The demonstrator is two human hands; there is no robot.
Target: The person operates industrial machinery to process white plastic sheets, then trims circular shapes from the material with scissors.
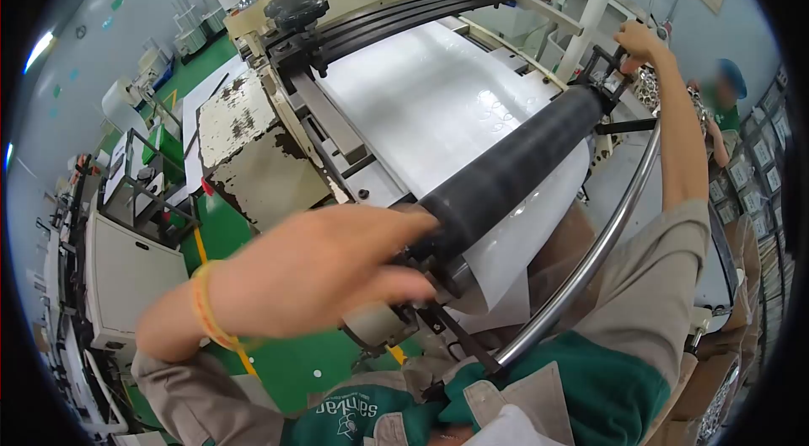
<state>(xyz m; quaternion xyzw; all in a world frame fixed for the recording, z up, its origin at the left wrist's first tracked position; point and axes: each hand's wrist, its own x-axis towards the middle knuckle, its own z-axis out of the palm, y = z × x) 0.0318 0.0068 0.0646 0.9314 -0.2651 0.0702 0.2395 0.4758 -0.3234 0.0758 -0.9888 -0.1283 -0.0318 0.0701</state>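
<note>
A black roller [514, 163] lies across the front of a machine, over a glossy white sheet [421, 100] that hangs down past it. My left hand [329, 265], smeared by motion, is at the roller's near left end, with thumb and forefinger to either side of the end fitting. The tips of its other fingers are hidden. At the far right end, my right hand [640, 45] has its fingers curled round the top of a black roller bracket [605, 75]. A curved steel bar [590, 269] runs between me and the roller.
Black crossbars [396, 24] with a dark knob [295, 12] span the machine behind the sheet. A chipped cream machine housing [261, 151] stands at left. Another person [726, 96] is at far right, near cardboard boxes [708, 378]. A white cabinet [135, 269] is at left.
</note>
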